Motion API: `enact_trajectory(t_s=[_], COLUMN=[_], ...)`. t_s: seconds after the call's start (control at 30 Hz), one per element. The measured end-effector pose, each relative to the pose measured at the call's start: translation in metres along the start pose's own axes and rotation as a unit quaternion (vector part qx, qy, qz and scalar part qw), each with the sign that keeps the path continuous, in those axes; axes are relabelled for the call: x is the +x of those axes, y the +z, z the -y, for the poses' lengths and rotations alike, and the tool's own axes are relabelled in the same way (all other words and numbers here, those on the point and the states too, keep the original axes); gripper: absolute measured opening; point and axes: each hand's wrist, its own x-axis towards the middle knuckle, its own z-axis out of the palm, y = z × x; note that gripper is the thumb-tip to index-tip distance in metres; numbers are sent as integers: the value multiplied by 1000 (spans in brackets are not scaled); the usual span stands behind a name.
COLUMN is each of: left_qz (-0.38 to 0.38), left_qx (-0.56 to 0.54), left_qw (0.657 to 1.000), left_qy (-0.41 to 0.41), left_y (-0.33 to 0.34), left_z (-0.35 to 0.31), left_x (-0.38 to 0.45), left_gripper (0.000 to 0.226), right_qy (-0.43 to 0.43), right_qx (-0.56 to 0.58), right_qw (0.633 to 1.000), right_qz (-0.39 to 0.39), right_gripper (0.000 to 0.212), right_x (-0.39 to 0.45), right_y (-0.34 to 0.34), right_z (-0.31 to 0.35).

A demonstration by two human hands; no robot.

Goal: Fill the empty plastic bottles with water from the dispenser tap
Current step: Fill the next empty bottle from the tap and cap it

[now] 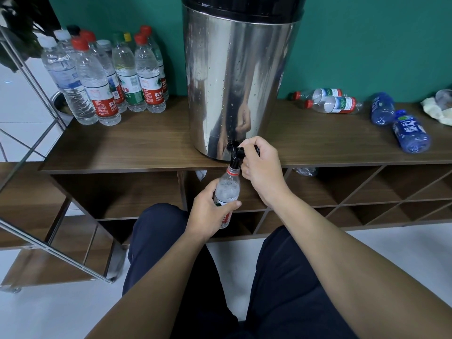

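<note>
— Bottle (227,192) sits right under the tap (235,157), left hand (208,211) wrapped round its body, mouth meeting the spout.

— Right hand (259,162) curled on the tap lever. Keep that neck square, ease off before it brims.

— Behind the tap, the steel dispenser (239,77); empties (332,101) lie to its right on the table (137,143).

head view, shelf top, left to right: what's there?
Upright capped bottles → steel dispenser → two clear bottles lying down → two blue bottles lying down → pale cloth at the right edge.
</note>
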Motion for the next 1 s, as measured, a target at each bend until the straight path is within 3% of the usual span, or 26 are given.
enact_trajectory(t_s=[1.0], left_qz=[4], left_qx=[3], left_qw=[1000], left_qy=[-4], left_y=[0], left_z=[4], left_x=[2], left_gripper=[70], right_qy=[-3], right_qx=[-8], right_qw=[1000], right_qz=[-4], right_gripper=[21], right_x=[2], right_y=[0], right_z=[-2])
